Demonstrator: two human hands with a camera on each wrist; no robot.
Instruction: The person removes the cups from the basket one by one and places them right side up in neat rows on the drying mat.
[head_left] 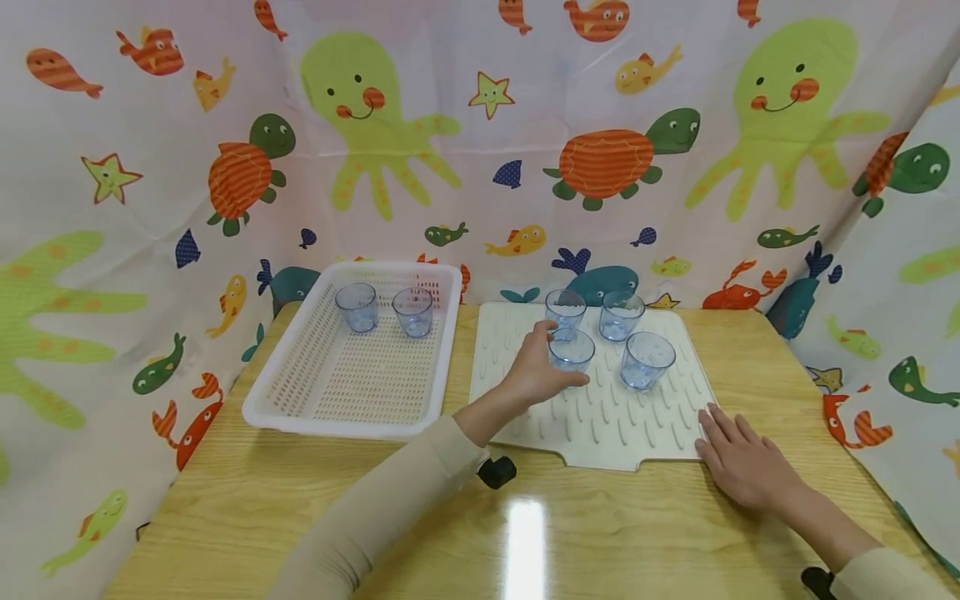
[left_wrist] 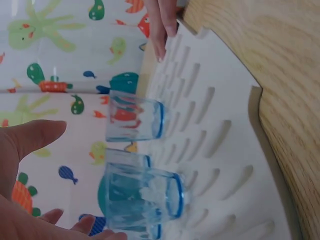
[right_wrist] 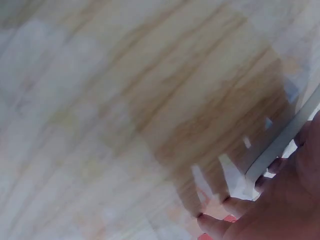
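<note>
On a white draining board (head_left: 525, 425) with raised ridges stand several clear blue-tinted glasses. My left hand (head_left: 536, 367) reaches around the front-left glass (head_left: 573, 352), thumb on the near side and fingers on the far side. The left wrist view shows the thumb (left_wrist: 42, 135) spread apart from that glass (left_wrist: 145, 197), with the fingertips close beside it. Further right are the front-right glass (head_left: 647, 362) and the back-right glass (head_left: 621, 317); the back-left glass (head_left: 565, 307) is partly covered. My right hand (head_left: 750, 462) lies with extended fingers at the board's right edge.
A white perforated basket (head_left: 345, 427) stands left of the board, with two similar glasses (head_left: 357, 308) upright inside near its back. Both rest on a wooden table (head_left: 420, 517). A curtain (head_left: 465, 100) printed with sea animals hangs behind and on both sides.
</note>
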